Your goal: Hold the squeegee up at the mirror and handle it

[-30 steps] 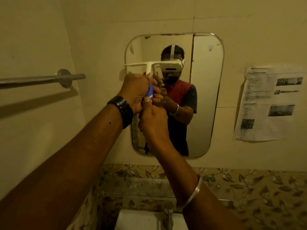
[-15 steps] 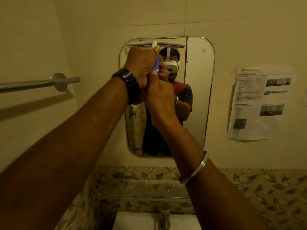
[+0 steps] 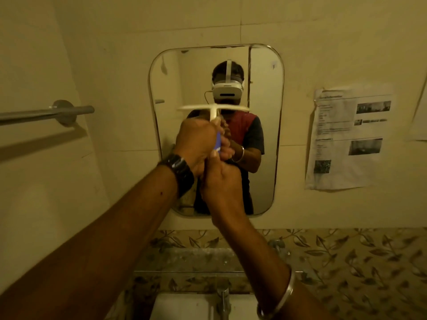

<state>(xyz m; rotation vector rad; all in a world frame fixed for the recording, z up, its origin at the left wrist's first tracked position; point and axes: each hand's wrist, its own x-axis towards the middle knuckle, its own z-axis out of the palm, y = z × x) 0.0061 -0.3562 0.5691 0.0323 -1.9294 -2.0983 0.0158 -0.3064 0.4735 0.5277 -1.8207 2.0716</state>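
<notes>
Both hands on squeegee (image 3: 213, 109) handle: my left hand (image 3: 198, 144) wrapped high, right hand (image 3: 221, 179) curled just below. White blade level above my fingers, against mirror (image 3: 265, 135) mid-glass. Tap (image 3: 223, 299) far below.

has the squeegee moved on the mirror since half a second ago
Yes. The squeegee, gripped by both the left hand and right hand, has moved down from the mirror's top edge to about mid-height.

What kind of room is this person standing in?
Most likely a small bathroom: a wall mirror hangs over a white sink with a tap, and a metal towel rail is fixed beside it.
</notes>
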